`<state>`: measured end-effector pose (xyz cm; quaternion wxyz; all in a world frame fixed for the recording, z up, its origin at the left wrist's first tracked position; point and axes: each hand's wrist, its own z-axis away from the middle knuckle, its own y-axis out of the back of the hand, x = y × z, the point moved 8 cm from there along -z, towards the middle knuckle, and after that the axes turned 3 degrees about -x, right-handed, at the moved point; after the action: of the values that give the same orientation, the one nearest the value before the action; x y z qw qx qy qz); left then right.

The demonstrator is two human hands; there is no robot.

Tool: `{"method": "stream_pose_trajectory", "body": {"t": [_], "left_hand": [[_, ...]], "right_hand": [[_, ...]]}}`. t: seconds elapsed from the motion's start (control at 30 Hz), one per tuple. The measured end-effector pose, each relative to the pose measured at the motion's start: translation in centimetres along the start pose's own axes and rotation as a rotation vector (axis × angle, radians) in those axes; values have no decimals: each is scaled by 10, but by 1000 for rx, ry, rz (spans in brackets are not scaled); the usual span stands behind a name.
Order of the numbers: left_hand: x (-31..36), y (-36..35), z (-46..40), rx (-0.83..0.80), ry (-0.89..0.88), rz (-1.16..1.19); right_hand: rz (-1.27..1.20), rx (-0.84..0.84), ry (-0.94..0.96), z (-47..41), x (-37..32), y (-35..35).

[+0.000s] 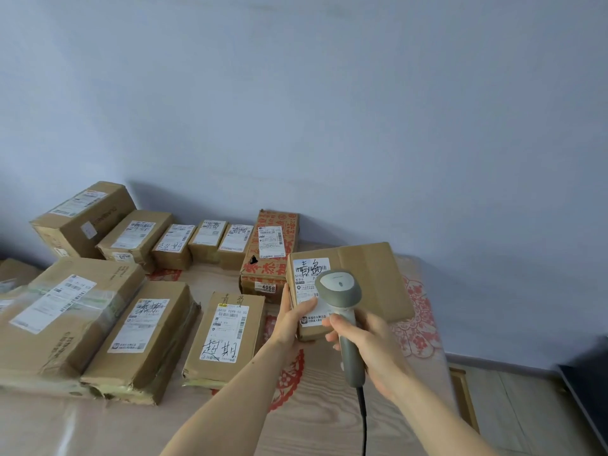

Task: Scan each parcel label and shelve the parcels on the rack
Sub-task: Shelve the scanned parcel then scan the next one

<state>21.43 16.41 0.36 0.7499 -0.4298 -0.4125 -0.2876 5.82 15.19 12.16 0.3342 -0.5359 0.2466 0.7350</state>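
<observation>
My left hand (293, 319) grips the near left corner of a brown cardboard parcel (368, 278), thumb on its white label (309, 284), which bears handwritten characters. The parcel is tilted up off the table. My right hand (368, 343) holds a grey handheld barcode scanner (342, 307) by its handle. The scanner's head sits just over the label and hides part of it. Its black cable hangs down toward the lower edge of the view.
Several labelled cardboard parcels (227, 337) lie in two rows on the table (316, 419), left of my hands. A red-printed box (273, 248) stands behind the held parcel by the wall. The table's right edge borders the floor. A dark object (589, 390) sits at far right.
</observation>
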Motion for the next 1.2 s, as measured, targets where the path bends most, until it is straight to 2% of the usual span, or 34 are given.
{"method": "stream_pose_trajectory", "body": {"t": [0.23, 0.43, 1.03, 1.2], "left_hand": [[-1, 8, -7, 43, -18, -2], [3, 2, -3, -25, -18, 4], [-4, 10, -4, 9, 2, 19], [3, 8, -3, -3, -43, 29]], "right_hand": [[-77, 6, 16, 2, -2, -18], [-123, 2, 6, 2, -1, -19], [-149, -32, -5, 1, -5, -23], [-166, -36, -7, 1, -3, -25]]}}
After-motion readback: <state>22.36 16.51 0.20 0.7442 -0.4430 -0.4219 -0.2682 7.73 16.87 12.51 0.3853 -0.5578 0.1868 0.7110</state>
